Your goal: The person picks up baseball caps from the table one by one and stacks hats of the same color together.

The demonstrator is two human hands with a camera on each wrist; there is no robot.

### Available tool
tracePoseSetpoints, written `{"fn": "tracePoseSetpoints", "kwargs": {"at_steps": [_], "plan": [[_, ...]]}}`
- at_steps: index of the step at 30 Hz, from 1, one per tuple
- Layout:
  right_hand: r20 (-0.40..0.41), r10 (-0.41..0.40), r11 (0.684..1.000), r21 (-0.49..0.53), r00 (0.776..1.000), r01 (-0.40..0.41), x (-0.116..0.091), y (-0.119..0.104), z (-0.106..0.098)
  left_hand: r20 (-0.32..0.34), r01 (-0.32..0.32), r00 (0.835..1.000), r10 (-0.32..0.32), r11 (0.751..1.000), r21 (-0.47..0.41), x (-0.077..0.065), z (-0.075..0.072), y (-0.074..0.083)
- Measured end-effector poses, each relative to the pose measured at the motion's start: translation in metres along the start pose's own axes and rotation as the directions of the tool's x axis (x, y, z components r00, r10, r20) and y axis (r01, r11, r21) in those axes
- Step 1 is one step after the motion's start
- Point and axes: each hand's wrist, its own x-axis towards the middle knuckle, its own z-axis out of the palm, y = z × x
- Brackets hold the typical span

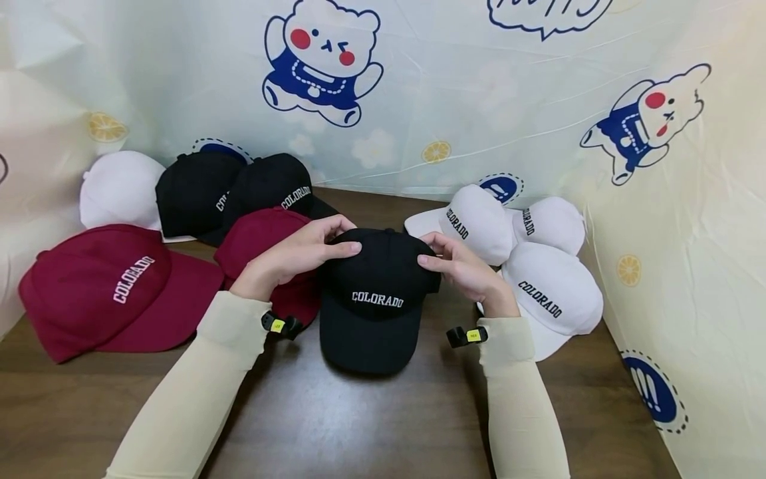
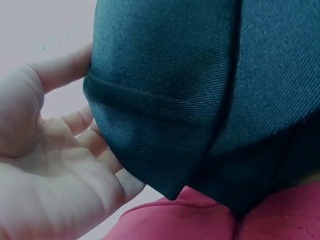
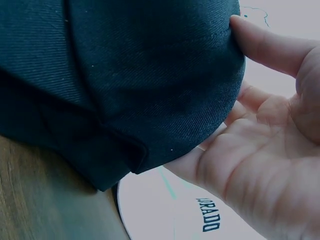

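A black baseball cap [image 1: 378,273] with white COLORADO lettering is held up between both hands, its brim pointing down toward the wearer of the camera. My left hand [image 1: 299,253] grips the crown's left side, thumb on the front and the other fingers behind. On the opposite side my right hand [image 1: 459,265] pinches the crown the same way. In the left wrist view the black fabric [image 2: 165,75] folds at the cap's edge beside the palm. The right wrist view shows the thumb against the crown [image 3: 165,65] and fingers beneath its edge.
Maroon caps [image 1: 120,286] lie at left, one partly behind the left hand. Black caps [image 1: 272,179] and a white cap [image 1: 122,186] sit behind them. Several white caps [image 1: 547,279] cluster at right. A printed sheet [image 1: 443,86] lines the back and sides of the wooden table [image 1: 335,432].
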Motion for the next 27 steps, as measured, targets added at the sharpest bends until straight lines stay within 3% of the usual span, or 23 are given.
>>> {"fn": "tracePoseSetpoints", "kwargs": {"at_steps": [9,16,27], "plan": [[-0.066,0.025,0.99,-0.134,0.997,-0.034,0.001,0.003,-0.001,-0.027,0.005,1.0,-0.003,0.995,0.102,0.003,0.001,-0.004],[-0.131,0.014,0.948,-0.312,0.991,-0.055,0.003,0.005,0.0,-0.061,0.023,0.998,-0.013,0.983,0.181,0.003,0.002,-0.005],[-0.189,-0.002,0.908,-0.413,0.982,-0.078,0.009,0.012,-0.002,-0.105,0.007,0.994,0.021,0.965,0.262,0.003,0.004,-0.003]]}}
